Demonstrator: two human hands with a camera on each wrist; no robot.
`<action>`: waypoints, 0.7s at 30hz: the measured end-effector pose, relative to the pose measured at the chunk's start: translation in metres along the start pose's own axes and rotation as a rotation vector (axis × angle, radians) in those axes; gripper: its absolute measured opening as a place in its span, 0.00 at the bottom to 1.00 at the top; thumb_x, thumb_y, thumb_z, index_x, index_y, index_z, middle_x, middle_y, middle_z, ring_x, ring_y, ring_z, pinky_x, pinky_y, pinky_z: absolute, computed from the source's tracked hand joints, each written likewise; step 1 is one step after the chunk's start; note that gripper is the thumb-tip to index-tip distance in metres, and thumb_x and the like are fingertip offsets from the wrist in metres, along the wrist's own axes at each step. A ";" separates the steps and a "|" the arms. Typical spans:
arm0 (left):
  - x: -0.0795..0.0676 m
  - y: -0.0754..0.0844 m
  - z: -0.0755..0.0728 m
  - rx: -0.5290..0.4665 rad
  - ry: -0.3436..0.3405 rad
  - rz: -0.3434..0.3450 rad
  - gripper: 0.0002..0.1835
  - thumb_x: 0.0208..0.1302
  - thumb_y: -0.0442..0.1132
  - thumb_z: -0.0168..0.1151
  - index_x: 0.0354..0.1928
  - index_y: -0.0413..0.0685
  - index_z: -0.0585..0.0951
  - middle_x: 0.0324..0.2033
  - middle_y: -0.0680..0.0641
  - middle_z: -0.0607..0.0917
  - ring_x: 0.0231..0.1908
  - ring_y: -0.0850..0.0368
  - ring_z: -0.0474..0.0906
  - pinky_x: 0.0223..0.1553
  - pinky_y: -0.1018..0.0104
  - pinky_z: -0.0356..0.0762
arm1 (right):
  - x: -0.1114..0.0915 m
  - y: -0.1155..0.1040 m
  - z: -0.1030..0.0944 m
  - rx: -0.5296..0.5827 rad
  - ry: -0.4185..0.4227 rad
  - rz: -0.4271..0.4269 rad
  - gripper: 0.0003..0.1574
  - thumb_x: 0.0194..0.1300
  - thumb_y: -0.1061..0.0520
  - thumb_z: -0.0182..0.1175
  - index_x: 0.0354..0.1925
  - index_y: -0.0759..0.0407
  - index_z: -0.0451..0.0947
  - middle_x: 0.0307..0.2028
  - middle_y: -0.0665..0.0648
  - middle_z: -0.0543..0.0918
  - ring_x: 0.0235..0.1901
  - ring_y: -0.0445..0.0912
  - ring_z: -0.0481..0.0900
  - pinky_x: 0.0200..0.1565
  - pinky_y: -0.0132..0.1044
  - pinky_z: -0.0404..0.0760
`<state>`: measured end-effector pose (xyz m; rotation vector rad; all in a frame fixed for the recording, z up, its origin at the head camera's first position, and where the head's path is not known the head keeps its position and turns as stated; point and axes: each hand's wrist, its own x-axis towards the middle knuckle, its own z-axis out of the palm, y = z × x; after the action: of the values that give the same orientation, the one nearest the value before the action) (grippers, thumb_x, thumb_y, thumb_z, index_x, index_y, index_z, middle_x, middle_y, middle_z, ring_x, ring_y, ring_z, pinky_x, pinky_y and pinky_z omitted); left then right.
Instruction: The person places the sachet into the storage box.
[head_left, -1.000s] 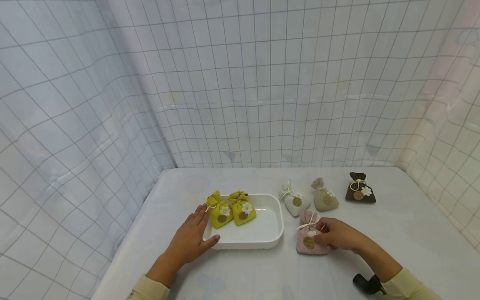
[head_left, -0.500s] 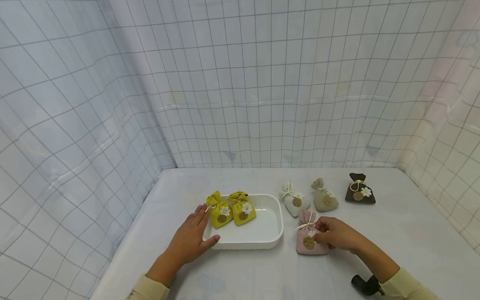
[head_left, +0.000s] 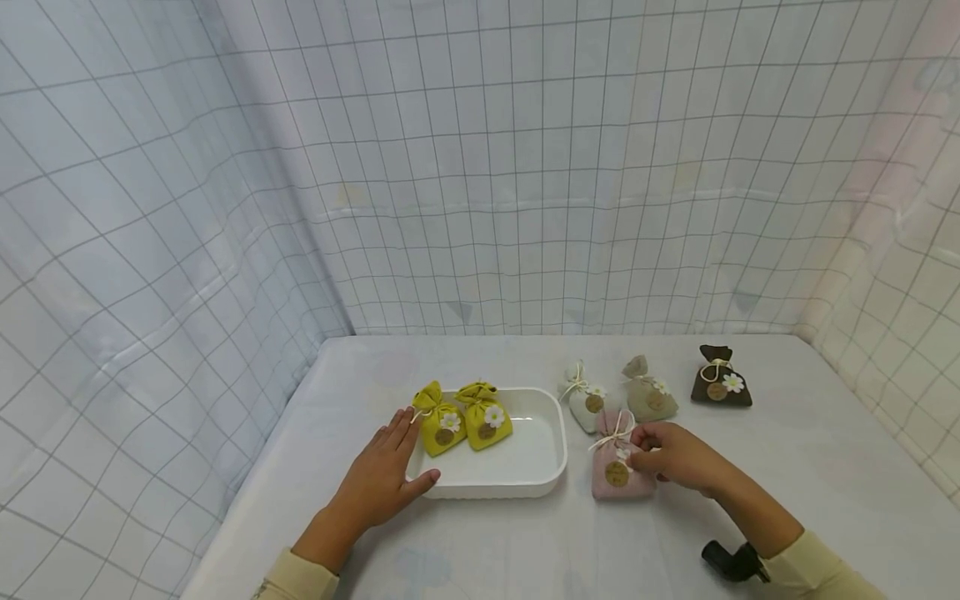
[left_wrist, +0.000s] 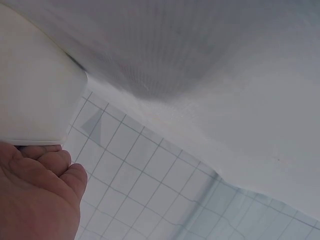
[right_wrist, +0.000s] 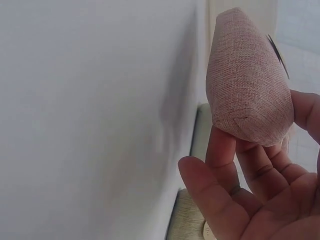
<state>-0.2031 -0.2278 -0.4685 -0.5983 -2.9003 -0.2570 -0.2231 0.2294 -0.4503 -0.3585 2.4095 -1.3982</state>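
A pink drawstring pouch (head_left: 622, 479) with a cord bow, a white flower and a round tag is pinched at its right side by my right hand (head_left: 678, 457). In the right wrist view the pouch (right_wrist: 250, 80) appears raised off the table, thumb on one face and fingers beneath. My left hand (head_left: 378, 475) rests with straight fingers on the left rim of a white tray (head_left: 495, 490). Two yellow-green pouches, a left one (head_left: 442, 435) and a right one (head_left: 486, 423), lie side by side in that tray. In the left wrist view the fingers touch the tray's edge (left_wrist: 40, 142).
Behind the pink pouch lie a white pouch (head_left: 592, 408) and a beige pouch (head_left: 651, 400). A dark brown pouch (head_left: 720, 387) lies farther right. A black device (head_left: 731, 562) is at my right wrist. Gridded white curtains (head_left: 495, 208) enclose the table's back and sides.
My right hand and the pink pouch have shifted slightly up in the head view. The left hand, the tray and the other pouches have stayed in place.
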 end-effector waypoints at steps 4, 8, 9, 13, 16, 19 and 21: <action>0.000 0.000 -0.001 0.001 -0.017 -0.007 0.49 0.67 0.67 0.55 0.75 0.35 0.59 0.76 0.39 0.55 0.75 0.44 0.48 0.70 0.44 0.55 | 0.004 -0.003 -0.005 0.005 0.003 -0.006 0.12 0.65 0.57 0.64 0.41 0.63 0.73 0.34 0.57 0.76 0.31 0.48 0.74 0.31 0.40 0.78; 0.000 0.000 -0.002 0.000 -0.022 -0.006 0.49 0.67 0.66 0.55 0.75 0.34 0.59 0.76 0.39 0.54 0.75 0.44 0.47 0.70 0.44 0.55 | 0.007 -0.009 -0.008 0.013 0.000 -0.003 0.13 0.66 0.56 0.64 0.43 0.62 0.73 0.37 0.57 0.76 0.34 0.49 0.76 0.35 0.44 0.81; 0.000 0.000 -0.002 -0.001 -0.021 -0.005 0.49 0.67 0.66 0.55 0.75 0.34 0.59 0.76 0.39 0.54 0.75 0.44 0.48 0.70 0.44 0.55 | 0.008 -0.011 -0.008 0.019 0.002 -0.002 0.13 0.66 0.57 0.64 0.43 0.62 0.73 0.37 0.58 0.76 0.34 0.49 0.76 0.36 0.45 0.82; 0.000 0.000 -0.002 -0.009 -0.010 0.002 0.49 0.67 0.65 0.56 0.74 0.34 0.59 0.75 0.38 0.55 0.75 0.43 0.48 0.70 0.44 0.55 | 0.010 -0.019 -0.010 0.039 0.013 -0.004 0.13 0.66 0.57 0.63 0.44 0.63 0.73 0.39 0.59 0.76 0.35 0.50 0.77 0.36 0.46 0.84; -0.001 0.000 -0.001 -0.008 0.005 0.010 0.48 0.67 0.65 0.56 0.74 0.34 0.60 0.75 0.38 0.56 0.75 0.43 0.49 0.70 0.44 0.56 | 0.011 -0.025 -0.011 0.039 0.025 -0.004 0.13 0.67 0.57 0.63 0.45 0.63 0.73 0.41 0.60 0.77 0.35 0.51 0.77 0.35 0.46 0.84; -0.001 0.000 0.000 -0.006 0.018 0.014 0.48 0.67 0.66 0.56 0.74 0.34 0.60 0.75 0.38 0.57 0.75 0.42 0.50 0.70 0.43 0.56 | 0.014 -0.029 -0.010 0.027 0.036 -0.004 0.13 0.67 0.57 0.63 0.46 0.62 0.74 0.42 0.60 0.79 0.36 0.51 0.78 0.34 0.45 0.84; -0.001 0.000 0.000 -0.007 0.019 0.015 0.48 0.67 0.65 0.56 0.74 0.34 0.60 0.75 0.38 0.56 0.75 0.43 0.50 0.70 0.44 0.56 | 0.016 -0.032 -0.011 0.017 0.043 -0.005 0.14 0.67 0.56 0.63 0.47 0.61 0.74 0.42 0.60 0.79 0.37 0.51 0.78 0.34 0.45 0.85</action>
<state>-0.2019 -0.2281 -0.4688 -0.6144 -2.8769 -0.2692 -0.2400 0.2164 -0.4200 -0.3340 2.4311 -1.4426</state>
